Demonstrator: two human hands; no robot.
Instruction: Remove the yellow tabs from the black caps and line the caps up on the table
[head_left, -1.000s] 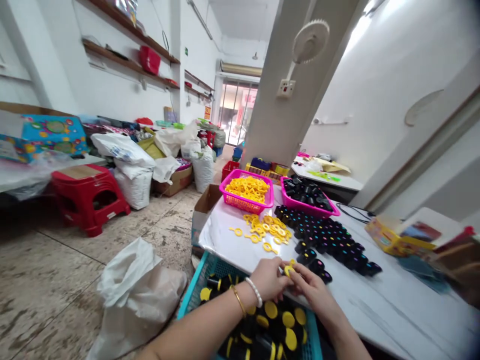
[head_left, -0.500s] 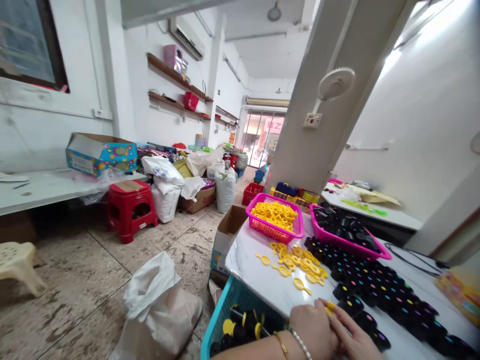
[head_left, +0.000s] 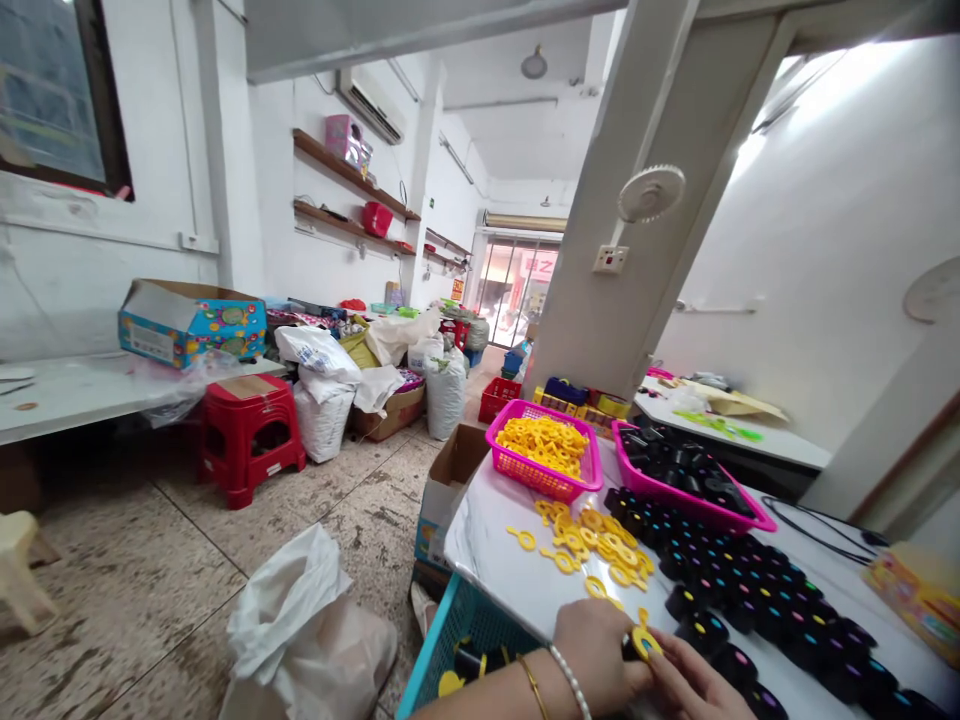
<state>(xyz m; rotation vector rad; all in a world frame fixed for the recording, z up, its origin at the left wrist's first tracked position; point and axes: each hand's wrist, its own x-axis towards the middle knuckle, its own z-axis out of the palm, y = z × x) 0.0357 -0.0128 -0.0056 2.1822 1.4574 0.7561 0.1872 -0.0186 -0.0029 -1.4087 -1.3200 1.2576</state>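
At the bottom edge of the head view my left hand [head_left: 596, 655] and my right hand [head_left: 694, 685] meet at the near edge of a white table [head_left: 495, 560]. Together they pinch a small black piece with a yellow ring [head_left: 643, 640] on it. A pearl bracelet and a gold bangle sit on my left wrist. Loose yellow rings [head_left: 592, 540] lie just beyond my hands. Rows of black caps [head_left: 750, 590] with coloured centres stand to the right of them.
A pink basket of yellow rings [head_left: 544, 450] and a pink basket of black parts [head_left: 686, 475] stand farther back. A teal crate [head_left: 465, 645] sits below the table edge. A white sack [head_left: 300, 630], a cardboard box [head_left: 446, 490] and a red stool [head_left: 247, 435] are on the floor.
The camera has tilted up over the second, so my hands sank to the frame's bottom. The yellow ring is now seated flat on the black piece between my fingers.
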